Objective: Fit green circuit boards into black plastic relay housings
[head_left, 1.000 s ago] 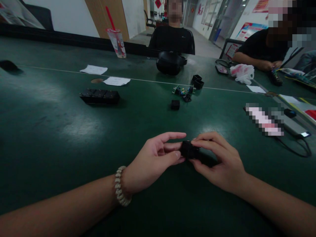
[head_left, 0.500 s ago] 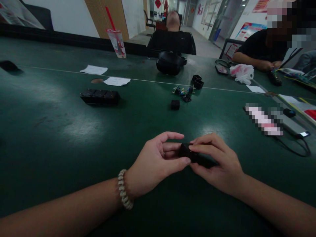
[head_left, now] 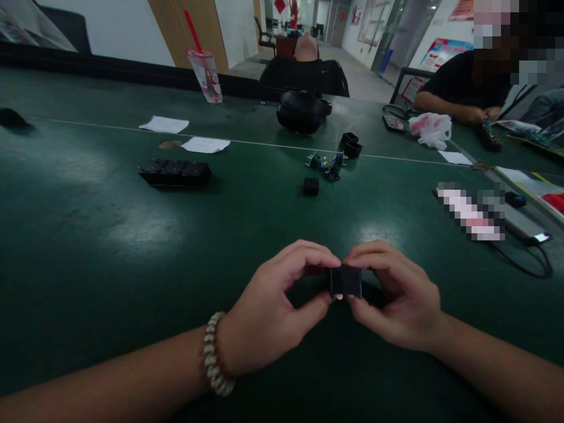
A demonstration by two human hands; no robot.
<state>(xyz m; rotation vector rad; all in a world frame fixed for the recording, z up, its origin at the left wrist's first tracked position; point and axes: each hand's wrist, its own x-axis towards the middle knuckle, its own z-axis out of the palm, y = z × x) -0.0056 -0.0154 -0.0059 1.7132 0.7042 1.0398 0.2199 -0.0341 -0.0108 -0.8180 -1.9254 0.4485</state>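
Between my two hands is a small black box-shaped part (head_left: 346, 281), its flat dark face toward me and a small pale metallic bit at its lower edge. My left hand (head_left: 282, 299) pinches its left side, with thumb below and fingers above. On the right side, the fingertips and thumb of my right hand (head_left: 396, 296) grip it in the same way. Farther off lie a small black block (head_left: 311, 186), some little circuit boards with wires (head_left: 325, 163) and open black casings (head_left: 351, 145). A row of joined black blocks (head_left: 176, 173) rests to the left.
A cup with a red straw (head_left: 205, 76), papers (head_left: 205, 145) and a black pouch-like object (head_left: 298, 111) stand farther back. At right are a plastic bag (head_left: 430, 129), a blurred-out device and a cable (head_left: 526, 273). One person sits behind the table, another works at the right.
The black part has turned so its flat face points at me. My left index finger, raised before, has come down onto it, and my right fingers have shifted to its right side.
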